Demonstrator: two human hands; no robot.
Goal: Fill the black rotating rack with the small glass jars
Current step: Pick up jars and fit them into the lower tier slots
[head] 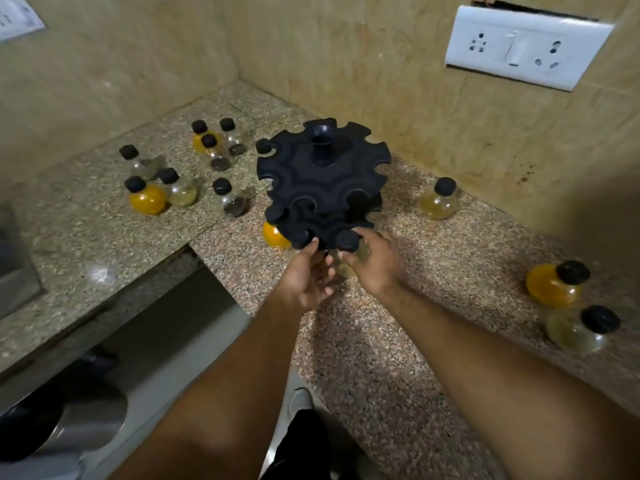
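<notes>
The black rotating rack point(322, 178) stands in the counter's corner, two notched tiers on a centre post. Black caps fill a few of its slots, and an orange-filled jar point(274, 236) hangs from the lower tier at its left. My right hand point(375, 263) grips a pale jar with a black cap point(348, 241) at a front slot of the lower tier. My left hand point(306, 275) is beside it, fingertips touching the lower tier's front rim, fingers apart. Several loose black-capped jars point(147, 195) stand to the rack's left.
More jars stand to the right: a pale one point(440, 199) near the wall, an orange one point(556, 284) and a pale one point(581, 329) at the right edge. A white socket plate point(526, 46) is on the wall. The granite counter point(415, 323) steps down at its left edge.
</notes>
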